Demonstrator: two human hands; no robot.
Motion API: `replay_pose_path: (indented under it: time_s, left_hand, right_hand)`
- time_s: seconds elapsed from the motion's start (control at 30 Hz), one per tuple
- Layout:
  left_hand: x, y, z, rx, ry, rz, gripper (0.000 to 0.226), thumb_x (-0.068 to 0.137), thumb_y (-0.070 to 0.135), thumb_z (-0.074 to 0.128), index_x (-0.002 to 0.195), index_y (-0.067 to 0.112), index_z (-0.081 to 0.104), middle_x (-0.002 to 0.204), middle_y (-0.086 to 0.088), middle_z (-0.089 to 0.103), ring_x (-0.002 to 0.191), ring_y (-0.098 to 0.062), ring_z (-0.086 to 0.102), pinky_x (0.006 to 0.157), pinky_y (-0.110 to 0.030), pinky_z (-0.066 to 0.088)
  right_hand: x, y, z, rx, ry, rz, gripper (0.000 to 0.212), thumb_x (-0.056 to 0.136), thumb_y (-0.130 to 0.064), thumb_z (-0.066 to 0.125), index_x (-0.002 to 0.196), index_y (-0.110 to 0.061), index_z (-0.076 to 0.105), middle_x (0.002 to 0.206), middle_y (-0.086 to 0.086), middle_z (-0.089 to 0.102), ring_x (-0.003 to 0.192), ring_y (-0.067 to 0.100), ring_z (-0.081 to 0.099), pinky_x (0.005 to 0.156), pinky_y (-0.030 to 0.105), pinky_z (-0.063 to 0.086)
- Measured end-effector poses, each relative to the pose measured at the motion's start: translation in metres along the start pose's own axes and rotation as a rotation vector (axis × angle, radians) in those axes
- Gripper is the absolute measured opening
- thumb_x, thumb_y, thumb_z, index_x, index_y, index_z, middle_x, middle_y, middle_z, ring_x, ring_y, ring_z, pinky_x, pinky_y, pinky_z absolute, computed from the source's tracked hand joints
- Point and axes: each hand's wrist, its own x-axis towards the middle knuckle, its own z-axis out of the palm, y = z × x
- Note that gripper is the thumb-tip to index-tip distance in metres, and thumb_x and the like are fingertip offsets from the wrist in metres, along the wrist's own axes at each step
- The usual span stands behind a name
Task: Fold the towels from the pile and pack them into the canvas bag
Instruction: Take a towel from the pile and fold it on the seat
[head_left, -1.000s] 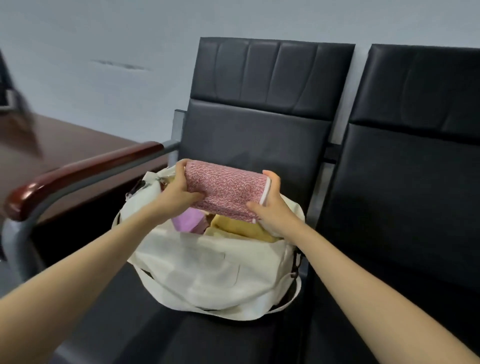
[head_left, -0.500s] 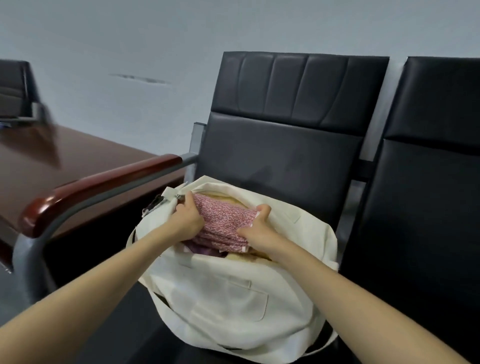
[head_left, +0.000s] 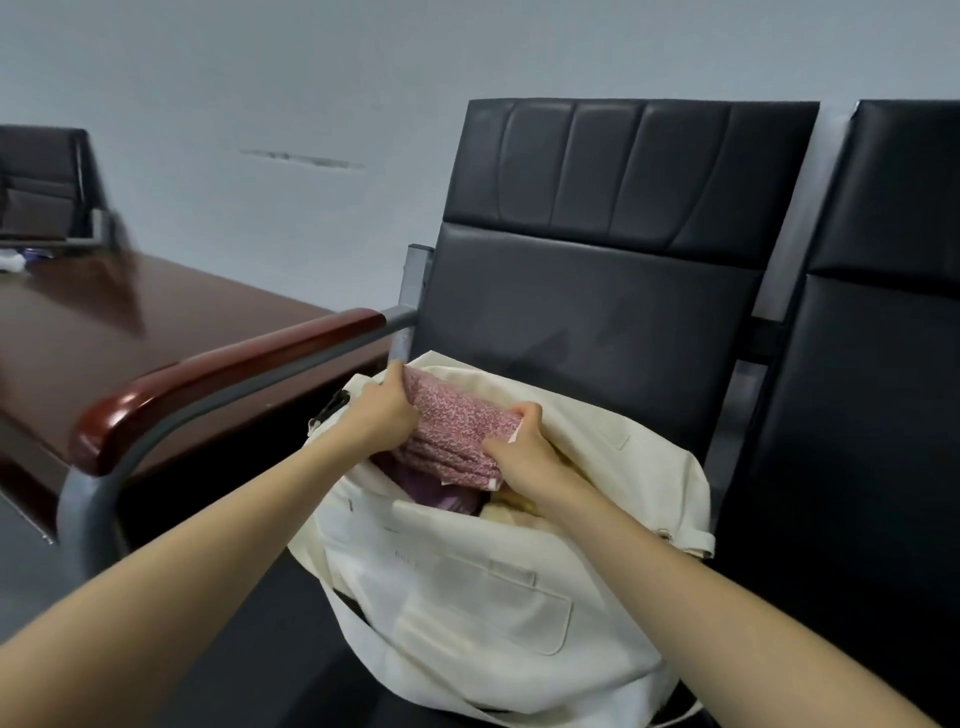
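Pink-speckled folded towel (head_left: 457, 436) sits in the cream canvas bag (head_left: 467, 587), left hand (head_left: 382, 415) and right hand (head_left: 519, 452) gripping its ends. Purple cloth (head_left: 452, 496) lies beneath.

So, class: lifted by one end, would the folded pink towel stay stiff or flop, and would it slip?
Probably floppy: the folded pink towel bends between the left hand and right hand over the canvas bag. Likely light, as both hands hold it only at its ends. Its textured weave probably resists slipping.

No text legible anywhere, canvas bag (head_left: 467, 597) included.
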Motion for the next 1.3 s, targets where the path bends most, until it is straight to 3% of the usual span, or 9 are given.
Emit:
replay_pose_path:
  time_s: [0.07, 0.17, 0.3, 0.53, 0.67, 0.8, 1.0, 1.13, 1.3]
  left_hand:
    - [0.001, 0.002, 0.0, -0.016, 0.046, -0.006, 0.064, 0.089, 0.009, 0.043, 0.147, 0.017, 0.017, 0.129, -0.028, 0.046, 0.115, -0.044, 0.049, 0.095, -0.043, 0.041]
    - [0.006, 0.003, -0.003, 0.063, -0.008, -0.047, 0.05, 0.089, 0.013, 0.043, 0.137, 0.011, 0.027, 0.123, -0.026, 0.052, 0.113, -0.042, 0.051, 0.089, -0.04, 0.041]
    - [0.004, 0.001, 0.0, 0.369, -0.034, 0.057, 0.047, 0.093, 0.01, 0.036, 0.139, 0.004, 0.031, 0.14, -0.021, 0.042, 0.12, -0.038, 0.049, 0.094, -0.04, 0.04]
    - [0.004, -0.007, 0.012, 0.383, 0.252, 0.167, 0.031, 0.094, -0.002, 0.034, 0.124, 0.004, 0.036, 0.119, -0.019, 0.047, 0.097, -0.043, 0.059, 0.064, -0.04, 0.035]
    - [0.007, 0.001, 0.02, 0.51, 0.18, 0.124, 0.036, 0.096, 0.004, 0.033, 0.131, 0.006, 0.039, 0.128, -0.02, 0.049, 0.112, -0.04, 0.053, 0.084, -0.042, 0.043]
    - [-0.011, 0.019, 0.025, 0.726, 0.172, 0.14, 0.037, 0.097, 0.014, 0.034, 0.128, 0.002, 0.05, 0.137, -0.02, 0.036, 0.126, -0.034, 0.034, 0.104, -0.041, 0.03]
    - [-0.022, 0.014, 0.048, 0.375, -0.133, -0.075, 0.093, 0.094, 0.065, 0.026, 0.151, -0.003, -0.005, 0.158, -0.025, -0.008, 0.147, -0.036, -0.006, 0.117, -0.05, 0.0]
    - [-0.013, 0.017, 0.043, 0.326, -0.22, -0.07, 0.11, 0.086, 0.074, 0.038, 0.15, 0.001, -0.014, 0.156, -0.022, -0.02, 0.146, -0.034, -0.016, 0.117, -0.049, -0.003]
    - [0.009, 0.009, 0.033, 0.232, -0.281, -0.073, 0.113, 0.083, 0.07, 0.05, 0.151, 0.006, -0.014, 0.158, -0.018, -0.019, 0.147, -0.03, -0.016, 0.119, -0.045, -0.002]
  right_hand:
    - [0.009, -0.003, 0.006, 0.05, -0.017, -0.01, 0.048, 0.085, -0.02, 0.055, 0.119, -0.033, 0.024, 0.091, 0.013, 0.06, 0.076, 0.031, 0.063, 0.067, 0.044, 0.059]
    - [0.009, -0.008, 0.003, 0.007, -0.096, 0.043, 0.039, 0.089, -0.019, 0.057, 0.117, -0.023, 0.031, 0.079, 0.004, 0.051, 0.063, 0.015, 0.049, 0.045, 0.021, 0.04]
    - [0.01, -0.001, 0.005, -0.084, -0.168, 0.096, 0.027, 0.09, -0.025, 0.06, 0.109, -0.017, 0.043, 0.077, 0.002, 0.046, 0.065, 0.012, 0.044, 0.056, 0.026, 0.035]
    - [0.021, -0.008, 0.02, -0.135, 0.114, -0.069, 0.036, 0.097, -0.022, 0.053, 0.128, -0.021, 0.035, 0.105, 0.009, 0.057, 0.081, 0.026, 0.056, 0.063, 0.028, 0.038]
    - [0.024, 0.0, 0.025, -0.247, -0.011, -0.05, 0.045, 0.096, -0.03, 0.054, 0.136, -0.021, 0.033, 0.118, 0.012, 0.062, 0.093, 0.028, 0.061, 0.07, 0.028, 0.041]
    - [0.029, 0.004, 0.024, -0.294, -0.048, -0.038, 0.049, 0.097, -0.033, 0.052, 0.14, -0.023, 0.031, 0.119, 0.013, 0.062, 0.091, 0.029, 0.062, 0.07, 0.029, 0.046]
    - [0.028, -0.008, 0.01, -0.399, -0.129, -0.077, 0.045, 0.101, -0.037, 0.036, 0.142, -0.017, 0.037, 0.129, 0.015, 0.059, 0.109, 0.03, 0.06, 0.087, 0.033, 0.047]
    - [0.028, -0.013, -0.018, -0.711, -0.077, -0.211, 0.047, 0.094, -0.012, 0.04, 0.138, -0.024, 0.049, 0.136, 0.005, 0.052, 0.113, 0.027, 0.054, 0.087, 0.033, 0.047]
    - [0.022, 0.005, -0.007, -0.681, -0.075, -0.317, 0.057, 0.097, -0.018, 0.039, 0.151, -0.028, 0.025, 0.156, 0.005, 0.022, 0.14, 0.029, 0.026, 0.113, 0.041, 0.03]
